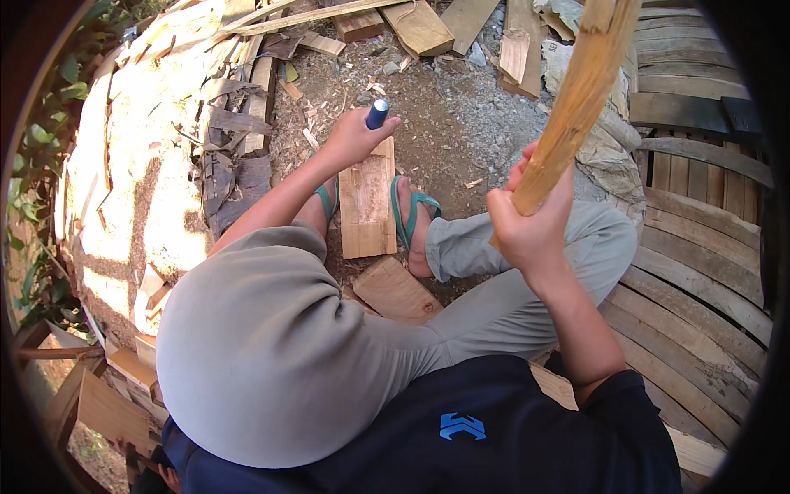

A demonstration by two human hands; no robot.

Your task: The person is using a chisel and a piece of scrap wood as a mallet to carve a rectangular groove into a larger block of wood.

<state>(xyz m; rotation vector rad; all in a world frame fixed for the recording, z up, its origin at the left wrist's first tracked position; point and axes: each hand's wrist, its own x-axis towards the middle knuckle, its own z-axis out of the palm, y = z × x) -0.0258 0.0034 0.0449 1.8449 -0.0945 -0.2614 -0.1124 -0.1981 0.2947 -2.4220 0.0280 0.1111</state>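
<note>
My left hand (352, 138) is wrapped round a chisel (377, 114), its blue handle with a metal cap sticking up out of the fist; the blade is hidden. Below that hand, a short wooden board (368, 202) lies on the ground between my feet, with a rough, paler cut patch on its upper face. On the right, my right hand (533, 216) grips the lower end of a thick, rough wooden stick (576, 103). The stick is raised at a slant, away from the chisel, and its upper end runs out of the picture.
Sandalled feet (415, 214) flank the board closely. Another wood block (398, 290) lies just nearer. Offcuts (418, 29) and chips litter the dirt at the far side. Curved wooden slats (699, 222) line the right; a crumpled sheet (607, 152) lies beside them. Stacked timber (115, 412) stands lower left.
</note>
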